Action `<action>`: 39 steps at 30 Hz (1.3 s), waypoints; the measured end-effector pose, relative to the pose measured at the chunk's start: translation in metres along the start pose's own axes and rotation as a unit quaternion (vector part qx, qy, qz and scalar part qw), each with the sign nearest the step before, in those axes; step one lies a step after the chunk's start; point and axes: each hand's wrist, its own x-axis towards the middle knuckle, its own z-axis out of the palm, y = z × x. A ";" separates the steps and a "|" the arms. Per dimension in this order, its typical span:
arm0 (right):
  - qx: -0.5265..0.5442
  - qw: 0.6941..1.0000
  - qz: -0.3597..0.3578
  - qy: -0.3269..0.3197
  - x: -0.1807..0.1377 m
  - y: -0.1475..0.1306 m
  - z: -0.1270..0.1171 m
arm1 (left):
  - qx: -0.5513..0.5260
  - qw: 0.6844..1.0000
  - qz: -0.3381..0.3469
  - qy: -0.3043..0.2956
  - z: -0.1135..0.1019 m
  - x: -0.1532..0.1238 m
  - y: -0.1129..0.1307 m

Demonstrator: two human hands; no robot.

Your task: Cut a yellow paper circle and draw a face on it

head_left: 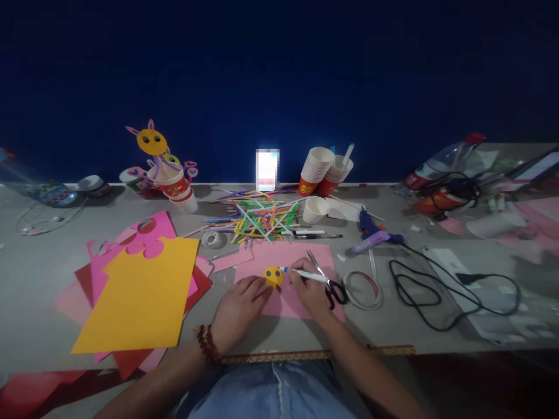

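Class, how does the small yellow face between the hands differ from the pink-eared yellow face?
The small face lies on pink paper; the pink-eared face stands upright. The small face has no ears; the pink-eared face has two. Both are yellow with dark eyes.

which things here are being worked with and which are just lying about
Seemingly in use: white pen in right hand; yellow disc at left hand; pink sheet underneath.
Apparently lying about: scissors; glue gun; paper cups; plastic bottle; coloured sticks.

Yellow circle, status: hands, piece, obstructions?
Left hand against yellow circle. Right hand gripping white pen, tip near circle's right edge. Circle over pink sheet. Scissors beside right hand.
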 end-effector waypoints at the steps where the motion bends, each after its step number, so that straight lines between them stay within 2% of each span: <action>1: 0.009 1.000 0.003 0.007 0.000 0.000 0.000 | 0.002 1.000 -0.001 0.006 0.000 0.000 0.000; 6: 0.042 0.999 0.014 0.023 -0.003 -0.009 -0.007 | -0.014 0.999 -0.022 0.035 -0.005 0.003 0.002; 10: 0.072 0.997 0.010 -0.029 -0.021 -0.031 -0.023 | -0.080 0.993 -0.051 0.064 -0.020 0.005 0.006; 13: 0.126 0.989 0.004 -0.072 -0.040 -0.047 -0.030 | -0.189 0.977 -0.088 0.033 -0.030 0.005 0.014; 17: 0.155 0.984 0.016 -0.086 -0.054 -0.057 -0.028 | -0.321 0.934 -0.151 -0.038 -0.037 0.009 0.025; 20: 0.156 0.983 0.039 -0.093 -0.055 -0.057 -0.024 | -0.341 0.921 -0.177 -0.057 -0.041 0.015 0.030; 24: 0.152 0.983 0.043 -0.098 -0.055 -0.058 -0.021 | -0.348 0.919 -0.175 -0.064 -0.046 0.019 0.032; 29: 0.171 0.976 0.049 -0.122 -0.060 -0.058 -0.013 | -0.344 0.914 -0.177 -0.119 -0.049 0.018 0.037; 34: 0.260 0.954 0.096 -0.111 -0.067 -0.052 -0.001 | -0.411 0.888 -0.183 -0.097 -0.052 0.017 0.045; 39: 0.294 0.942 0.111 -0.116 -0.073 -0.050 0.007 | -0.403 0.884 -0.217 -0.094 -0.047 0.016 0.051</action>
